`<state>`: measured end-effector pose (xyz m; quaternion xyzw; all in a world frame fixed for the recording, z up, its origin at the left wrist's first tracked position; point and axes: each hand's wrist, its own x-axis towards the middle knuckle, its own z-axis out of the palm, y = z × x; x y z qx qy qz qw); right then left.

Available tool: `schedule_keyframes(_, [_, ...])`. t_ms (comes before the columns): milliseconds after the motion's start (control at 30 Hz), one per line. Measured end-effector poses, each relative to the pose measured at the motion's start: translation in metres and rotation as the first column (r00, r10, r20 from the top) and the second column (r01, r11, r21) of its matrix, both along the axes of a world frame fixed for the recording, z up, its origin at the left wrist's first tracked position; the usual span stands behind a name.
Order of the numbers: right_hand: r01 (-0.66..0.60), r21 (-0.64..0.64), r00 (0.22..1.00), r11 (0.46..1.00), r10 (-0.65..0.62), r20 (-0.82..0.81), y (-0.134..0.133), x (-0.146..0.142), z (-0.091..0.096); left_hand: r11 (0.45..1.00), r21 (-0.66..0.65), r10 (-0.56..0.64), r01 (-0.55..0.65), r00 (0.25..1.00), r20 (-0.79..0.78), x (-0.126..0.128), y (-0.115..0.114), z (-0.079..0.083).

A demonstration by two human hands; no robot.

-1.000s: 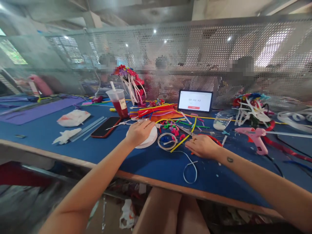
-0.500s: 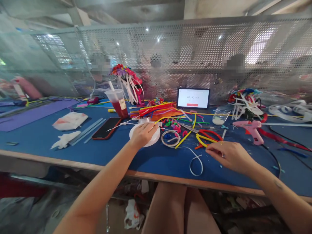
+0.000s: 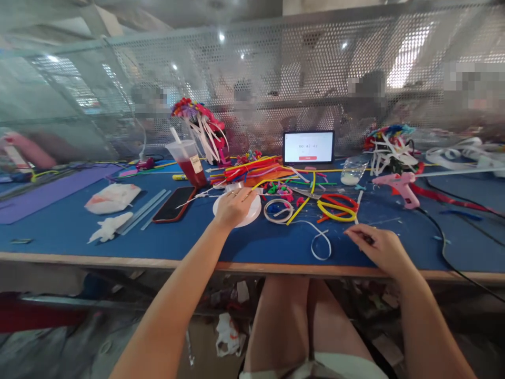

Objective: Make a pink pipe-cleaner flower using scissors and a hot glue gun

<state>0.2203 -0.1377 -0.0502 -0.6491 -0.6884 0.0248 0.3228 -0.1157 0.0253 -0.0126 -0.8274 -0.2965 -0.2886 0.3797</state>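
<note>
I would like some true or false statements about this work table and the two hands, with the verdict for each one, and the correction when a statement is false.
1. The left hand rests on a white round disc. True.
2. The right hand holds the pink glue gun. False: the pink glue gun lies on the table, apart from the hand.
3. A plastic cup with red liquid and a straw stands near the phone. True.
4. The tablet has a dark screen. False: its screen is lit and shows a timer.
</note>
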Motion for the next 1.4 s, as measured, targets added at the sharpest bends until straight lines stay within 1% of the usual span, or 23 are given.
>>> schedule_keyframes(100, [0.008, 0.006, 0.997, 1.000, -0.009, 0.071, 0.000, -0.002, 0.000, 1.000, 0.016, 0.015, -0.015, 1.000, 0.008, 0.000, 0.001, 0.001])
schedule_keyframes(267, [0.031, 0.001, 0.996, 1.000, -0.032, 0.078, 0.000, -0.003, -0.001, 1.000, 0.010, 0.021, -0.021, 1.000, 0.005, 0.000, 0.000, 0.002])
schedule_keyframes(433, [0.066, -0.001, 0.993, 0.998, -0.066, 0.099, 0.000, -0.001, -0.002, 0.999, -0.031, -0.014, 0.015, 0.999, 0.045, 0.000, 0.002, 0.001])
schedule_keyframes(533, [0.065, 0.004, 0.992, 0.998, -0.065, 0.105, 0.000, -0.003, -0.001, 0.996, -0.079, -0.040, 0.046, 0.996, 0.077, 0.000, 0.002, 0.000])
schedule_keyframes(633, [0.061, 0.005, 0.993, 0.998, -0.061, 0.105, -0.001, -0.004, 0.001, 0.994, -0.101, -0.037, 0.047, 0.995, 0.097, 0.000, 0.001, 0.001])
schedule_keyframes(700, [0.061, 0.010, 0.992, 0.998, -0.062, 0.110, -0.001, -0.005, 0.001, 0.996, -0.071, -0.052, 0.060, 0.992, 0.118, 0.000, 0.000, 0.002])
schedule_keyframes(800, [0.067, 0.018, 0.991, 0.998, -0.068, 0.113, -0.001, -0.004, 0.000, 0.995, 0.032, -0.096, 0.092, 0.985, 0.144, -0.001, 0.001, 0.001])
schedule_keyframes(900, [0.076, 0.027, 0.990, 0.997, -0.079, 0.113, 0.000, -0.004, -0.001, 0.984, 0.140, -0.134, 0.114, 0.981, 0.141, -0.001, 0.001, 0.002])
schedule_keyframes(967, [0.091, 0.034, 0.989, 0.995, -0.095, 0.113, 0.000, -0.004, 0.000, 0.975, 0.178, -0.160, 0.135, 0.978, 0.137, -0.001, 0.002, 0.003])
schedule_keyframes(1067, [0.108, 0.040, 0.990, 0.993, -0.111, 0.091, -0.001, -0.009, 0.002, 0.973, 0.177, -0.173, 0.147, 0.975, 0.139, -0.001, 0.001, 0.005])
schedule_keyframes(1167, [0.081, 0.018, 0.992, 0.997, -0.082, 0.092, -0.001, -0.020, 0.006, 0.971, 0.163, -0.196, 0.173, 0.971, 0.139, -0.001, 0.001, 0.006])
schedule_keyframes(1267, [0.034, -0.004, 0.986, 0.999, -0.033, 0.160, 0.003, -0.035, 0.010, 0.963, 0.165, -0.231, 0.211, 0.967, 0.110, 0.000, 0.001, 0.004])
schedule_keyframes(1400, [-0.002, 0.058, 0.972, 0.998, -0.011, 0.234, 0.021, -0.056, 0.020, 0.956, 0.161, -0.258, 0.246, 0.965, 0.057, 0.002, 0.002, 0.002])
